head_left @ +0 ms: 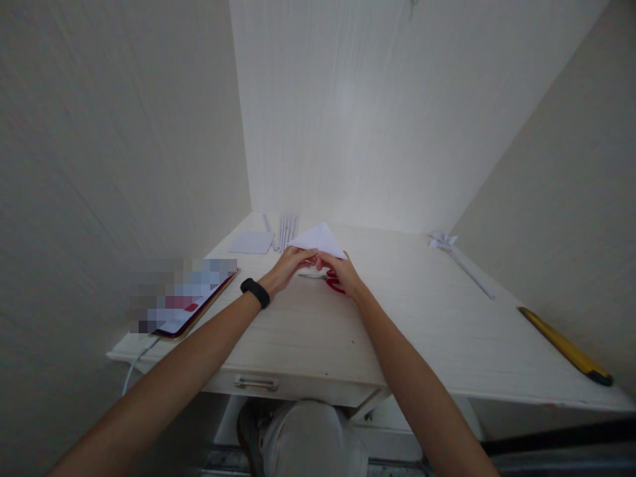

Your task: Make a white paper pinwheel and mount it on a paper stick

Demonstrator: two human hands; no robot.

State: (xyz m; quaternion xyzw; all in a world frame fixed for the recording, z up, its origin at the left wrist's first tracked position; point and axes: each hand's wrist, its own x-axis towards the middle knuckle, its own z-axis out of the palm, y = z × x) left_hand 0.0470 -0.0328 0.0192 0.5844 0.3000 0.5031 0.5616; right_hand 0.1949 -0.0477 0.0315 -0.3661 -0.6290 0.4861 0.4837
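Observation:
A white sheet of paper folded into a triangle is held up just above the pale wooden desk. My left hand, with a black band on its wrist, pinches the triangle's near left edge. At the near right edge my right hand grips the same paper. Red-handled scissors lie on the desk directly under my right hand, partly hidden by it.
A tablet with a white cable lies at the desk's left edge. A small white paper square and several thin paper strips lie at the back. A folded paper flower on a long stem and a yellow ruler lie right.

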